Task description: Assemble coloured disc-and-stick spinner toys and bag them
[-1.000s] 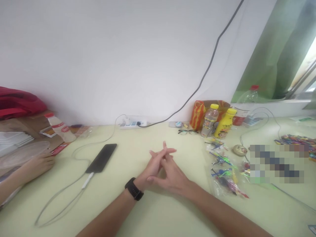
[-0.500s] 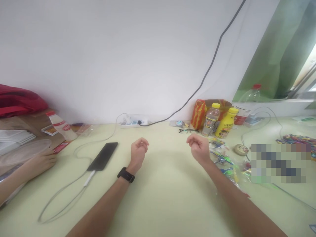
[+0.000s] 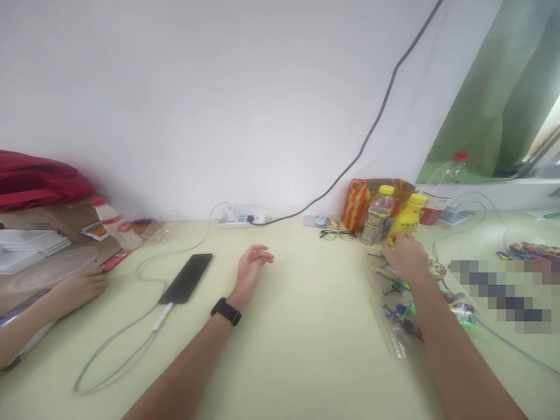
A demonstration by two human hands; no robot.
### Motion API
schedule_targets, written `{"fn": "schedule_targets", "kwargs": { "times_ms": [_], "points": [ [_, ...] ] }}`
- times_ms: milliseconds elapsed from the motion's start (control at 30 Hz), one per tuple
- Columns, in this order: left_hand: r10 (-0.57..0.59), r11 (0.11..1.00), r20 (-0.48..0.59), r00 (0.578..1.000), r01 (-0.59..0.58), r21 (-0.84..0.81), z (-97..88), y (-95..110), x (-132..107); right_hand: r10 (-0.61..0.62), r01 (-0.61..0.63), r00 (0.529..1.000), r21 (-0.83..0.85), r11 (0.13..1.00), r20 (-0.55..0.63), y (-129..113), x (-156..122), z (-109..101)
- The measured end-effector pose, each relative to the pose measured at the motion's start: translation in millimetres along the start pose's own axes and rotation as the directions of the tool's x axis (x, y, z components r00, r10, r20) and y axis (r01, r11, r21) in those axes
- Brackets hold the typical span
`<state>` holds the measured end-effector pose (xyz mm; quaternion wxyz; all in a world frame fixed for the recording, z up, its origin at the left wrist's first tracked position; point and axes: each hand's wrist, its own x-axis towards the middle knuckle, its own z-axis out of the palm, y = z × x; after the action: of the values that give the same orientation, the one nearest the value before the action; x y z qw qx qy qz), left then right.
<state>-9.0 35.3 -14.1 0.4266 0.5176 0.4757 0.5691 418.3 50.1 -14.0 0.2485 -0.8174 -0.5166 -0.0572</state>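
My left hand [image 3: 255, 269] is held over the table right of the phone, with a black watch [image 3: 226, 311] on its wrist. Its fingers are loosely bent and a little apart, holding nothing. On the right, my right hand [image 3: 408, 256] reaches down in front of the yellow bottle [image 3: 405, 217], at the far end of clear plastic bags [image 3: 399, 312] with small colourful pieces inside. Its fingers bend downward, and the tips are partly hidden, so a grip cannot be made out. My right forearm covers part of the bags.
A black phone [image 3: 186, 279] lies charging at left. Another person's hand [image 3: 83, 287] rests by a clear lid. At the back stand a power strip [image 3: 240, 217], glasses [image 3: 338, 234], a clear bottle with yellow cap [image 3: 377, 217] and a red-yellow paper bag [image 3: 353, 204].
My right hand has moved right, from above the table to the plastic bags and the yellow bottle. My left hand's fingers have loosened from a curl. The view has shifted slightly.
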Motion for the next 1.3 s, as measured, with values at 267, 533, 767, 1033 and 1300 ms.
{"fn": "schedule_targets", "kwargs": {
  "times_ms": [267,533,767,1033,1300],
  "points": [
    [0.082,0.984,-0.130,0.988,-0.060,0.166,-2.0,-1,-2,0.080,-0.058,0.965,-0.095,0.994,0.251,46,10,24],
    [0.163,0.957,-0.246,0.955,-0.093,0.274,-8.8,-4,-5,-0.129,0.096,0.953,0.131,0.987,0.274,21,11,21],
    [0.176,0.953,-0.118,0.977,-0.140,0.268,-0.8,-11,1,-0.395,0.288,0.910,0.493,0.821,0.127,-56,-20,-16],
    [0.136,0.856,0.217,0.967,-0.225,0.466,-7.3,-22,-3,-0.779,0.614,0.624,0.576,0.540,0.066,-156,-55,-63],
    [0.081,0.915,0.137,0.987,-0.128,0.384,-1.6,-23,0,-0.663,0.576,0.749,0.518,0.632,-0.024,-181,-39,-76]
  ]
}}
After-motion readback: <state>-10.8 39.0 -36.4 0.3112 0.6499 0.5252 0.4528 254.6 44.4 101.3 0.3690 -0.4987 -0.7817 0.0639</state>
